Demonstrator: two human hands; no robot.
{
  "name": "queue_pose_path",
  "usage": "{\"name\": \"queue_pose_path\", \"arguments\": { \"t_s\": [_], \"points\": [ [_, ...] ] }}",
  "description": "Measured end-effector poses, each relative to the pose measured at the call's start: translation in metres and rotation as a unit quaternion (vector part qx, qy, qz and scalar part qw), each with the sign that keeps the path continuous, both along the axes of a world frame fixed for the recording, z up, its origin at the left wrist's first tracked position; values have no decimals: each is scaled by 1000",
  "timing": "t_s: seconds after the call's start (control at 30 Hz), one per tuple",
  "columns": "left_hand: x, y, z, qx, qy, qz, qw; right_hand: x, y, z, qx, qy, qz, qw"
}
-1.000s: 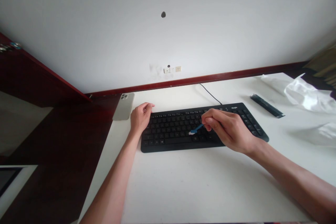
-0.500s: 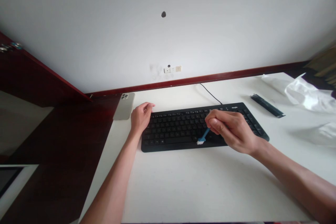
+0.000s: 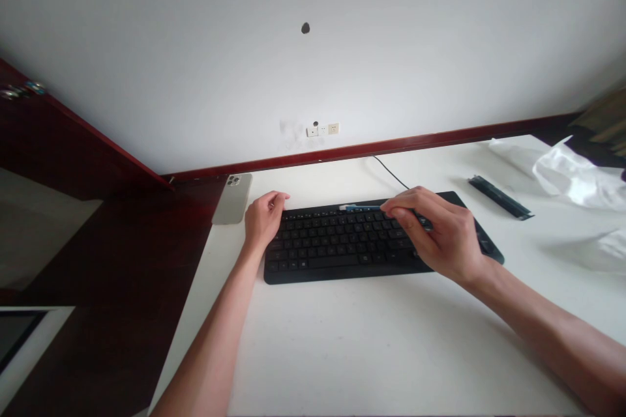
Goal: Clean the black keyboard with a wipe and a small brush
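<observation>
no words can be read here. the key legends on the black keyboard are white but too small to make out, and the right hand lies over the keyboard's top right corner. the wall socket and the dark strip on the counter show no legible marks either.

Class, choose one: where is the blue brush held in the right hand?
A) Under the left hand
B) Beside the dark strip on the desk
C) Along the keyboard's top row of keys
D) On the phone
C: the right hand holds the blue brush along the top row of the black keyboard.
</observation>
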State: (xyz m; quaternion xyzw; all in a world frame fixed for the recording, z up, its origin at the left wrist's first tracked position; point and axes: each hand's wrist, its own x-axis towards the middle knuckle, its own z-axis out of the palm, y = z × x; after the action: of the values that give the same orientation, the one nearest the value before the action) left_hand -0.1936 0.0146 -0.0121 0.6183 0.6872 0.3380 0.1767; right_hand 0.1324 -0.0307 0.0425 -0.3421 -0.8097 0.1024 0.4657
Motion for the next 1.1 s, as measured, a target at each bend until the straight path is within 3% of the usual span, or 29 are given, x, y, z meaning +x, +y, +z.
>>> {"name": "queue_pose_path", "arguments": {
  "t_s": [0.8,0.93,1.1],
  "points": [
    [-1,0,-1,-4,-4,1,1000,0,5,-2,-13,12,6,1000],
    [-1,0,-1,-2,0,-2,1000,5,8,2,-53,-20,50,997],
    [0,1,-1,-5,7,-1,1000,11,11,4,-106,-39,29,993]
  ]
}}
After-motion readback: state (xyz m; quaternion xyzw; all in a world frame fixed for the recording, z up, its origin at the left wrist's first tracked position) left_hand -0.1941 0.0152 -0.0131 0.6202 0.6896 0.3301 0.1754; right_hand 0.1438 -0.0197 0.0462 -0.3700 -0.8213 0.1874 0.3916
